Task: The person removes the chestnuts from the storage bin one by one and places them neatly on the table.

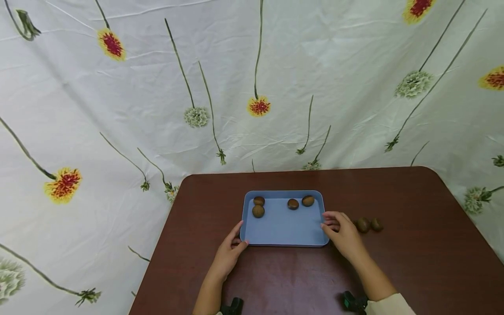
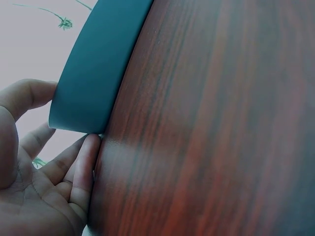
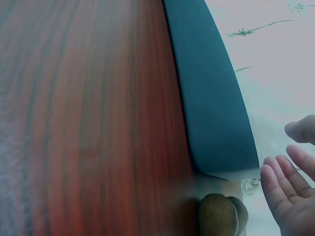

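No text, label or number can be read

The left hand [image 2: 37, 191] holds a tray [image 2: 96, 73] (teal, smooth-sided) at its corner.

Head view: diffuse light; soft diagonal shadow at upper left of the floral cloth [image 1: 232, 83]; faint glare on the near tabletop [image 1: 287, 271]. Wrist views: cool cast; cloth washed out; tabletop blurred at right (left wrist) and left (right wrist)

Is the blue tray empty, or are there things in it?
Not empty: the blue tray holds four brown round objects, two near its left end, two toward its right.
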Tool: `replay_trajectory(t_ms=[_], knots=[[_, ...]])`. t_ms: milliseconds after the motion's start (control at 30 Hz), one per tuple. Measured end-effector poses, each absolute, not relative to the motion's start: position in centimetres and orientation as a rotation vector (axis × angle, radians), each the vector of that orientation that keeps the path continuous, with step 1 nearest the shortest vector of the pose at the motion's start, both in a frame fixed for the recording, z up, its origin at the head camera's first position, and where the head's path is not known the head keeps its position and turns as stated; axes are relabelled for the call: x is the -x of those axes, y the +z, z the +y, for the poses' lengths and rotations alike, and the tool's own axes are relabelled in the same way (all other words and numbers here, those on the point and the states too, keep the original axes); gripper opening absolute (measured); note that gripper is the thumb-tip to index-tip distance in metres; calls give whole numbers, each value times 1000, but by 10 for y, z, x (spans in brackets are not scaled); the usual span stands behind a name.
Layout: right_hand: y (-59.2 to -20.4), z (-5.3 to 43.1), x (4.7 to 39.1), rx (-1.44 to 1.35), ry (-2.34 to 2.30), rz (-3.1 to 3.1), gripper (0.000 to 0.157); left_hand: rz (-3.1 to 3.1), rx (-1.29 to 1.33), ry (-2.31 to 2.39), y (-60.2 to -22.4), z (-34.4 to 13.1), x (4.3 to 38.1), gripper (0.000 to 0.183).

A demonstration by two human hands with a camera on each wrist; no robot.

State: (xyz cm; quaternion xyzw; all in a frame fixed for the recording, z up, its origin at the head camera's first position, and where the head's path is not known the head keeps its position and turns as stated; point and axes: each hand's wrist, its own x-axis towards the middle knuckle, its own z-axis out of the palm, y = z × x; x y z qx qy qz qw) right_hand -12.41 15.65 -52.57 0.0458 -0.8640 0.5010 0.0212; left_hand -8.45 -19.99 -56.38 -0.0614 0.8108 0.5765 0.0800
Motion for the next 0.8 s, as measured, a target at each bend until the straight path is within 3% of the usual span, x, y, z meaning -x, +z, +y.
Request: replay_trajectory(t_ms=[800], knots=[[-528, 140, 164, -244, 1491, -2669, 34, 2421, 181, 1723, -565, -200, 85, 67]])
